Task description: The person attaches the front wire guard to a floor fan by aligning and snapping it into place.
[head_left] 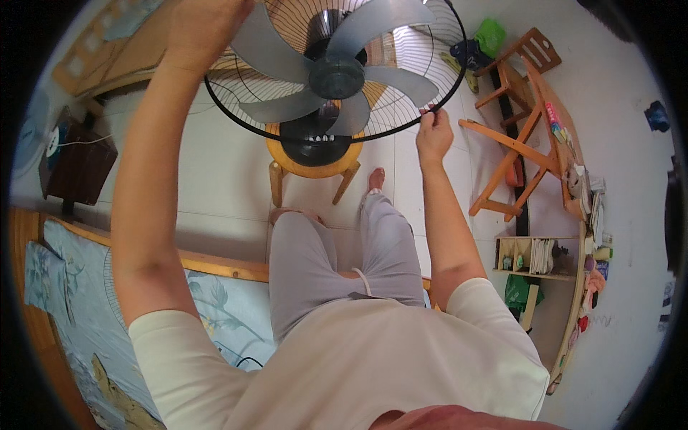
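Observation:
A pedestal-style fan with a black base [315, 149] stands on a round wooden stool [275, 153] in front of me. Its five grey blades [269, 43] and hub [336, 78] lie in front of a wire rear grille [448, 32] with a black rim; no wires cross in front of the blades. My right hand [434, 135] pinches the rim at its lower right, thumb and fingers together. Up at the rim's upper left is my left hand [208, 29]; its fingers are cut off by the frame edge or hidden.
Behind me is a bed with a blue floral sheet [222, 294]; a round wire grille [109, 279] rests there, partly behind my left arm. A folding wooden table frame [516, 147] and chair [537, 50] stand right, a shelf [537, 274] nearer. A dark cabinet [80, 165] is left.

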### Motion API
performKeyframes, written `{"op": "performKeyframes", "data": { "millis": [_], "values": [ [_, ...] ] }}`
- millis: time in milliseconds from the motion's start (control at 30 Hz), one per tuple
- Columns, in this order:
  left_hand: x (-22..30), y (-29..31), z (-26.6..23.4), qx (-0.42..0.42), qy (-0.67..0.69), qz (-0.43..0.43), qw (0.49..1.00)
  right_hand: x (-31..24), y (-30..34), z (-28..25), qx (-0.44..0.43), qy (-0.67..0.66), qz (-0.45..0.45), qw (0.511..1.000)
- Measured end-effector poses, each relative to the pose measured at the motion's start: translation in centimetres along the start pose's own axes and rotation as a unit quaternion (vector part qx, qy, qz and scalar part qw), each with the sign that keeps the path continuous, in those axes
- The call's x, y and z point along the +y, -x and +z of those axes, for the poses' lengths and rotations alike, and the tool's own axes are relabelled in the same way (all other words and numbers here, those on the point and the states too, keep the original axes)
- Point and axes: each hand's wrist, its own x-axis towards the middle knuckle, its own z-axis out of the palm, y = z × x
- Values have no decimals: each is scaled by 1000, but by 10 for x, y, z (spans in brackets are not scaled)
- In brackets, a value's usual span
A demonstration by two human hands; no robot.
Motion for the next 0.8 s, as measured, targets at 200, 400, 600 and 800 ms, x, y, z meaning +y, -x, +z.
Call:
{"op": "performKeyframes", "data": {
  "millis": [200, 400, 600, 800],
  "values": [
    [7, -17, 12, 47, 35, 34, 998, -49, -48, -27, 23, 29, -106, 994],
    [19, -46, 7, 20, 51, 51, 997, -101, -85, -44, 22, 55, -250, 966],
    [26, -68, 18, 28, 63, 110, 992, -131, -94, -51, -3, 79, -309, 948],
    [61, -107, 51, -88, 95, 193, 973, -113, -103, -51, 1, 51, -323, 945]
  ]
}}
